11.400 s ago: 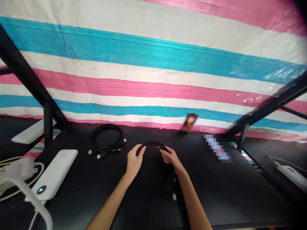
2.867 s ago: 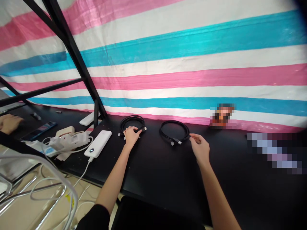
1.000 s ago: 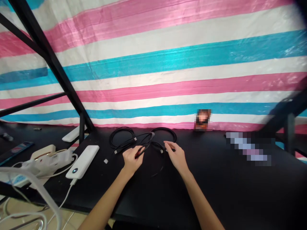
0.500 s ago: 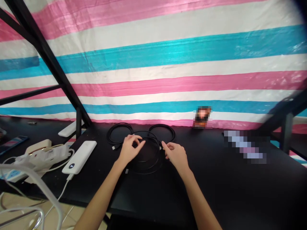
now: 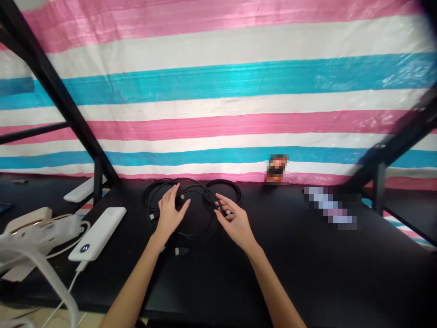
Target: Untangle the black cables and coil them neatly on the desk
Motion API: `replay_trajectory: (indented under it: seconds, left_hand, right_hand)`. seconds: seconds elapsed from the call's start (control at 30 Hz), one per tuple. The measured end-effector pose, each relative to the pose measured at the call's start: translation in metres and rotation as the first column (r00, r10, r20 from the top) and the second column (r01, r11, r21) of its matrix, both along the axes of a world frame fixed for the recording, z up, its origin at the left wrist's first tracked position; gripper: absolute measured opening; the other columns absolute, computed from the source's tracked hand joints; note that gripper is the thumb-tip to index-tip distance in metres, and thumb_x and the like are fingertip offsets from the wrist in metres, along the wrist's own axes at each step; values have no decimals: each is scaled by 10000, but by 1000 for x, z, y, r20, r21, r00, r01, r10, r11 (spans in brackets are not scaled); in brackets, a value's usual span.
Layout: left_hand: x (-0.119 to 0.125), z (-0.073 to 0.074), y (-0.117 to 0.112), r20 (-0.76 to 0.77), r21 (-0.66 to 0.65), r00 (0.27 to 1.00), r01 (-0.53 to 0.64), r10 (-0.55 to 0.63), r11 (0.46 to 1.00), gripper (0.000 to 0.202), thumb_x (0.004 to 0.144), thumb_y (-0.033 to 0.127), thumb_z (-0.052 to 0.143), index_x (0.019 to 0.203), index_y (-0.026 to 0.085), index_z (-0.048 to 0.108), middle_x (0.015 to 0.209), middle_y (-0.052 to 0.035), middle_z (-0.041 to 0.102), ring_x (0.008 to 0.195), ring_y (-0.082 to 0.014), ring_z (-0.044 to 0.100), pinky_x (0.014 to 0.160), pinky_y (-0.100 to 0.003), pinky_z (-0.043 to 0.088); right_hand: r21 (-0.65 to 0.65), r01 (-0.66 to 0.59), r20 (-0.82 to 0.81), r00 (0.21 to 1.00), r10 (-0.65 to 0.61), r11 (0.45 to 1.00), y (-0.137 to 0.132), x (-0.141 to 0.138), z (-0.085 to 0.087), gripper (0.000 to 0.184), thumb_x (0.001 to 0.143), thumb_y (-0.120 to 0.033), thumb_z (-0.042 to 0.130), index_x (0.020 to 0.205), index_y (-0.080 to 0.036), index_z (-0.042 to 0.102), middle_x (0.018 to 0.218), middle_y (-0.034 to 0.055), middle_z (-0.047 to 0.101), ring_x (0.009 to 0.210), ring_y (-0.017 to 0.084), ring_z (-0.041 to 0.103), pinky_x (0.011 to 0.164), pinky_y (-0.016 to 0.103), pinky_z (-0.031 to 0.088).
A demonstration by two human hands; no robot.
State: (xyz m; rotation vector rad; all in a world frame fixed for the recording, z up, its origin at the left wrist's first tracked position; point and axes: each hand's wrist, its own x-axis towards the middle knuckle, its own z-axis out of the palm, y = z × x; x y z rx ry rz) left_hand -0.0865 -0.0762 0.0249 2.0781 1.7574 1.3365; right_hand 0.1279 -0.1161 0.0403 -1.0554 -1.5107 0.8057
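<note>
A loose coil of black cable (image 5: 200, 230) lies on the black table (image 5: 307, 264) in front of me. My left hand (image 5: 169, 213) rests on the coil's left side with its fingers stretched out flat, fingertips by a small connector (image 5: 181, 197). My right hand (image 5: 235, 222) is at the coil's right side, its fingers closed on a strand beside a white-tipped plug (image 5: 227, 212). Another plug (image 5: 180, 251) of the cable lies near my left wrist. Two more black cable coils lie behind, one at the left (image 5: 152, 195) and one at the right (image 5: 228, 187).
A white power bank (image 5: 97, 233) with a lit dot lies at the left, its white lead hanging off the table edge. Further left sit white chargers and cords (image 5: 41, 228). Black frame bars (image 5: 61, 98) rise on both sides. A striped tarp (image 5: 218, 91) closes the back.
The coil my left hand held up a second ago now lies flat on the table between the other two. My left hand has opened onto it; my right hand has closed in on its right side.
</note>
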Motion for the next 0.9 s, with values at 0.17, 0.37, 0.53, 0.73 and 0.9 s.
replay_trajectory:
  seconds: [0.17, 0.37, 0.53, 0.73, 0.9]
  left_hand:
    - [2, 5, 0, 193, -161, 966, 206, -175, 965, 417, 863, 483, 506, 1079, 147, 628, 517, 16, 597, 587, -200, 640, 663, -311, 498]
    - [16, 0, -9, 228, -198, 912, 388, -343, 900, 387, 905, 473, 452, 849, 155, 665, 382, 49, 511, 372, -147, 555, 465, -233, 460]
    - [15, -3, -10, 118, -39, 946, 307, -301, 951, 298, 880, 416, 522, 911, 178, 699, 510, 11, 617, 463, -152, 589, 559, -266, 504]
    - [9, 2, -12, -48, 285, 975, 221, -216, 933, 224, 850, 335, 574, 947, 201, 725, 658, -38, 698, 616, -171, 617, 703, -319, 520]
    - [8, 10, -20, -102, 470, 984, 177, -146, 865, 90, 811, 223, 631, 826, 225, 720, 603, 2, 666, 582, -145, 604, 726, -311, 488]
  right_hand:
    - [-80, -54, -177, 984, 39, 995, 1, 4, 6, 446, 792, -305, 629, 1228, -215, 602, 985, 60, 646, 726, 128, 589, 497, 194, 518]
    - [-177, -46, -262, 965, -2, 983, 5, 8, 4, 484, 757, -376, 668, 1194, -177, 602, 853, 32, 612, 679, 134, 612, 377, 149, 450]
    - [-234, -99, -163, 985, 62, 967, 4, 8, 0, 562, 723, -376, 706, 1234, -206, 548, 951, 37, 610, 578, 133, 642, 286, 140, 376]
    - [-118, -32, -123, 992, 18, 992, 4, 6, -3, 394, 765, -369, 673, 1120, -204, 630, 764, -22, 587, 401, 72, 549, 375, 193, 475]
    - [-151, 51, -117, 991, -69, 987, 5, 7, -3, 343, 762, -370, 665, 1043, -174, 659, 658, 1, 614, 500, 131, 578, 318, 181, 436]
